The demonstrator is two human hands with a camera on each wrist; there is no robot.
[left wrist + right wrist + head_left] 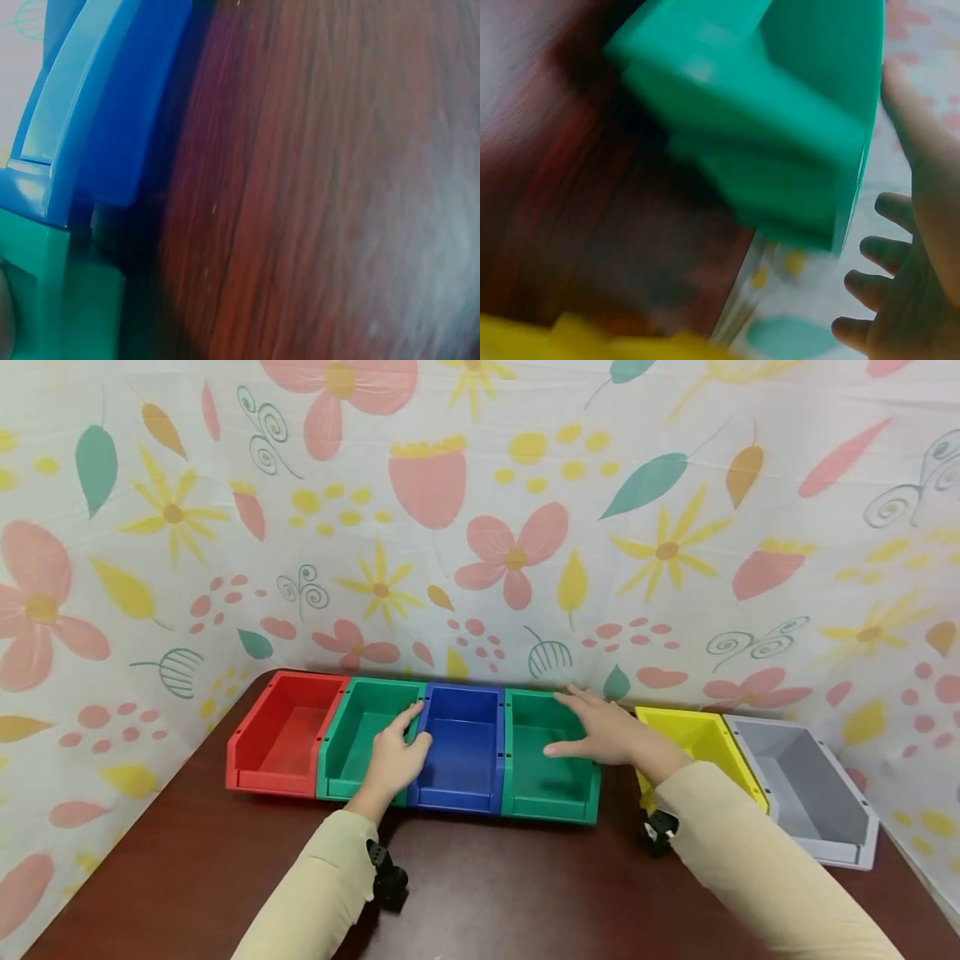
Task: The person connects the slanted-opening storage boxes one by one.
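In the head view my left hand is over the right side of one green bin, index finger stretched along the wall shared with the blue bin. Its thumb points toward the blue bin, and the remaining fingers are mostly hidden. My right hand spreads its fingers and thumb over the right side of the second green bin. The right wrist view shows that hand with fingers apart, beside this green bin's wall, gripping nothing.
A red bin ends the row on the left. Right of a gap, a yellow bin, partly behind my right forearm, adjoins a grey bin. All stand on a dark wooden table before a flowered cloth.
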